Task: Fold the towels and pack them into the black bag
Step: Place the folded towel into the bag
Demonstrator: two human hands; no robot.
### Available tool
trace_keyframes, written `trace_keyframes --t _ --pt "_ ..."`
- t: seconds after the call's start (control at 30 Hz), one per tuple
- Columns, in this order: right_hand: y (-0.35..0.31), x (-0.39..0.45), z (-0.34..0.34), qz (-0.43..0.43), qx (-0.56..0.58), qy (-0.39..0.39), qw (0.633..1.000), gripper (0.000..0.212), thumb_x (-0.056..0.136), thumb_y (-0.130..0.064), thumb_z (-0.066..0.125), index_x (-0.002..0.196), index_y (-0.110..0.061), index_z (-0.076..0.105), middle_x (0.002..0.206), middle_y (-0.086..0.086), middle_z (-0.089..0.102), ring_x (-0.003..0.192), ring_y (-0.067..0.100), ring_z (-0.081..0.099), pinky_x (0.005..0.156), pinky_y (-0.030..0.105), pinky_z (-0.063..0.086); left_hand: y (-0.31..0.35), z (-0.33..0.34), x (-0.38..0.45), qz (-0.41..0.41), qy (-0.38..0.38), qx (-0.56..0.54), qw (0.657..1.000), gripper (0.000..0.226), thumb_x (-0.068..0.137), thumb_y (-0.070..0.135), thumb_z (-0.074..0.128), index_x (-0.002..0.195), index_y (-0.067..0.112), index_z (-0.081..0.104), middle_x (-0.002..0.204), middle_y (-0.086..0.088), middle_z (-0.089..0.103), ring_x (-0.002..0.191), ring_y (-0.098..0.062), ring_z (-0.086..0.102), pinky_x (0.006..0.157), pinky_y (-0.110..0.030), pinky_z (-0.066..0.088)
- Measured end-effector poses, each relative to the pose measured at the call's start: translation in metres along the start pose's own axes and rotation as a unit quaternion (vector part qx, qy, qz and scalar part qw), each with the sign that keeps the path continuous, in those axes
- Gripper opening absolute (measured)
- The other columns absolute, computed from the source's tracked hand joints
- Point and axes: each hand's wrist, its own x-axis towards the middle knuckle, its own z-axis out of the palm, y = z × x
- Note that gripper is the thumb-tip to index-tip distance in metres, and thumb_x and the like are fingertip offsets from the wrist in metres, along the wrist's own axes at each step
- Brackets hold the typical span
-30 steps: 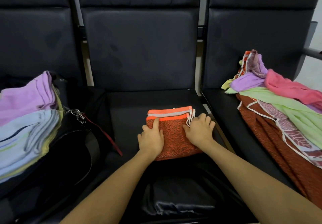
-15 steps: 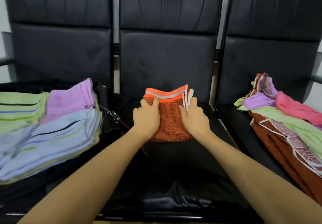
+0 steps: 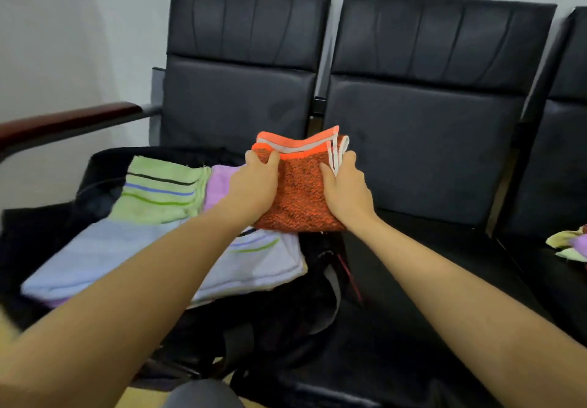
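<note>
Black seating: a row of padded chairs (image 3: 422, 141) with stitched backrests; 3 chairs are in view, the right one cut by the frame edge.
Room: plain pale wall (image 3: 63, 42) behind the row; dark red armrest (image 3: 60, 120) at far left.
Orange towel (image 3: 301, 191): folded, coarse speckled orange weave with a bright orange band and pale edging at the far end; held above the right edge of the bag's contents.
Left hand (image 3: 254, 182): grips the towel's left side, thumb on top.
Right hand (image 3: 346, 188): grips the towel's right side, thumb on top.
Black bag (image 3: 286, 322): open on the left chair, holding folded towels.
Packed towels: green striped towel (image 3: 158, 191) far, lilac towel (image 3: 219, 185) beside it, pale blue towel (image 3: 95, 255) near.
Unfolded pile (image 3: 571, 244): only its edge is visible at far right.
</note>
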Motion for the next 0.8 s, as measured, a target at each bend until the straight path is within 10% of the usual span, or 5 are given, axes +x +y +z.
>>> trace_keyframes --t 0.43,0.6,0.7,0.8 --pt "-0.037 0.055 0.134 0.011 -0.034 -0.077 0.996 0.041 0.099 -0.031 0.044 0.126 -0.002 0.03 0.12 0.019 0.058 0.107 0.038 0.057 0.074 0.038 0.038 -0.117 0.052 0.042 -0.101 -0.03 0.027 0.994 0.039 0.1 0.021 0.038 0.138 0.012 0.036 0.129 -0.022 0.033 0.107 -0.04 0.047 0.085 -0.044 0.039" --pt "-0.013 0.06 0.152 -0.168 -0.248 0.049 0.953 0.075 0.08 -0.027 0.071 0.142 -0.005 0.036 0.136 0.013 0.048 0.114 0.031 0.053 0.09 0.038 0.043 -0.116 0.083 0.038 0.041 0.006 -0.108 0.993 0.057 0.085 0.017 0.027 0.137 0.006 0.045 0.145 -0.018 0.039 0.13 -0.034 0.039 0.101 -0.044 0.032" --pt "-0.004 0.068 0.159 -0.304 -0.334 0.047 0.891 0.057 0.086 -0.031 0.046 0.141 -0.013 0.045 0.145 0.008 0.044 0.129 0.029 0.047 0.104 0.044 0.033 -0.117 0.091 0.037 0.062 0.01 -0.104 0.993 0.071 0.083 0.038 0.015 0.138 0.006 0.045 0.148 -0.013 0.039 0.136 -0.028 0.037 0.11 -0.043 0.027" --pt "0.003 0.071 0.159 -0.261 -0.358 -0.051 0.895 0.06 0.094 -0.045 0.026 0.145 -0.016 0.039 0.155 0.008 0.028 0.142 0.026 0.028 0.114 0.048 0.005 -0.119 0.102 0.037 -0.017 -0.1 -0.042 0.994 0.056 0.099 0.037 0.02 0.151 0.016 0.016 0.159 0.001 0.009 0.146 -0.011 0.008 0.119 -0.037 0.005"
